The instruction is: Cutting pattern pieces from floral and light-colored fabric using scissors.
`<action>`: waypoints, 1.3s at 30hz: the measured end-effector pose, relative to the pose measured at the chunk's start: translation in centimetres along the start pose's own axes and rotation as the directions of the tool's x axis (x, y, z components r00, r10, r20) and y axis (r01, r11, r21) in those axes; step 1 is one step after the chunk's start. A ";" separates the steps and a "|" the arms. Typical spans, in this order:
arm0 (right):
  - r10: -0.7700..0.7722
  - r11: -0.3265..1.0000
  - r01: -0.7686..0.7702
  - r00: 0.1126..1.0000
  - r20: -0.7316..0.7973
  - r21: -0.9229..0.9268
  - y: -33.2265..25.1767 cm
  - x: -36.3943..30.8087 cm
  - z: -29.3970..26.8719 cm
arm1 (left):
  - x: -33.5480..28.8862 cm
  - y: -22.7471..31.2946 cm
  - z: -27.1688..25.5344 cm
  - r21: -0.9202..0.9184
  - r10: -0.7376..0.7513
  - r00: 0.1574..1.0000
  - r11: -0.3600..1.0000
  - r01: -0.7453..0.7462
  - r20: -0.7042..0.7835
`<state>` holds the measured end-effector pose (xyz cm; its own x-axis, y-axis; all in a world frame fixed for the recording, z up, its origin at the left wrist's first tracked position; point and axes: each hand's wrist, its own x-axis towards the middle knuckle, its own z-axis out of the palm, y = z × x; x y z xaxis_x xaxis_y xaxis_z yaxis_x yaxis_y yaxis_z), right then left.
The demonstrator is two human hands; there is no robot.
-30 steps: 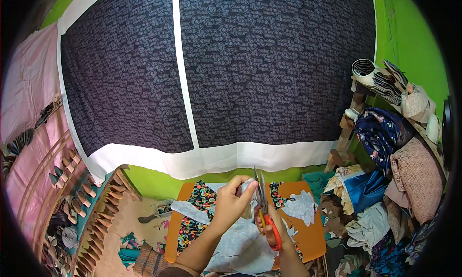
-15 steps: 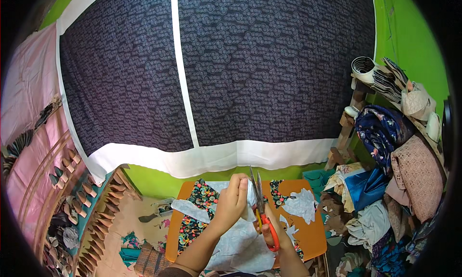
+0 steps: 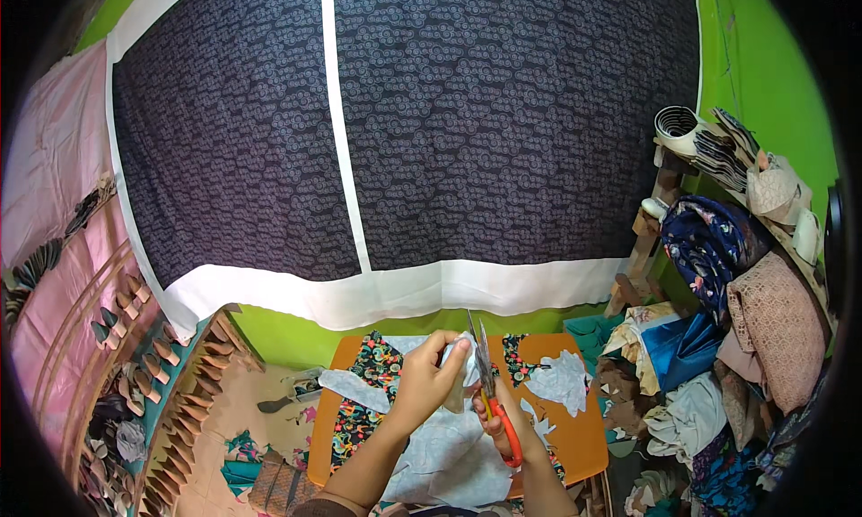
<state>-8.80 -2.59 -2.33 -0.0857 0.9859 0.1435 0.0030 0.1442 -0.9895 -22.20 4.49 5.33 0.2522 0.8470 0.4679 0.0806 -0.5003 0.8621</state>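
Pinched in my left hand (image 3: 424, 381) is a small pale piece of fabric (image 3: 461, 362), partly hidden by the fingers. My right hand (image 3: 492, 420) grips scissors (image 3: 486, 376) with red and yellow handles, their blades pointing away from me and slightly parted. The blades are right beside the pale piece; whether they touch it I cannot tell. Both hands are above a small orange table (image 3: 582, 441). Under them lie pale patterned cloth (image 3: 444, 468) and dark, colourful floral fabric (image 3: 357, 429). A crumpled pale scrap (image 3: 561, 382) rests on the table's right side.
Racks of shoes (image 3: 154, 373) stand on the left. Heaped fabrics (image 3: 691, 409) and folded cloth rolls crowd the right. A dark patterned cloth with white borders (image 3: 503, 140) hangs ahead against the green wall. Scraps and a brown patterned piece (image 3: 283, 488) lie on the floor.
My left hand has turned a little and moved slightly down, the pale fabric now more bunched in its fingers. The scissors have barely shifted.
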 end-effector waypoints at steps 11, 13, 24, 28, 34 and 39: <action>-0.239 0.951 0.232 0.971 -0.010 -0.206 0.3 -0.4 -0.3 | -0.5 -0.9 0.3 0.006 0.010 1.000 1.000 -0.010 0.029; -0.239 0.949 0.230 0.971 -0.015 -0.216 0.5 -0.4 -0.3 | -0.5 -0.9 0.3 0.013 0.021 0.999 1.000 -0.021 0.032; -0.225 0.963 0.208 0.970 -0.089 -0.168 0.2 -0.3 -0.5 | -0.3 -0.3 0.2 0.009 -0.055 0.998 0.998 0.055 0.021; -0.155 0.985 0.146 0.981 -0.113 -0.089 -0.9 -0.7 -0.1 | -0.4 -0.6 0.0 -0.035 -0.056 0.998 0.998 0.057 0.019; -0.042 0.990 0.051 0.997 -0.072 0.133 -0.5 -0.4 -0.3 | -0.4 -1.0 -0.1 0.010 -0.078 0.995 0.997 0.078 0.055; -0.069 0.993 0.087 0.978 -0.195 0.085 0.7 0.6 -0.6 | 0.0 -3.4 0.6 -0.119 -0.103 0.984 0.986 0.120 0.143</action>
<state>-8.30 -1.81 -2.93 0.1100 0.9712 0.2114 -0.0896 0.2215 -0.9710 -21.94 6.07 2.31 0.3777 0.8596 0.3440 -0.0050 -0.3696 0.9292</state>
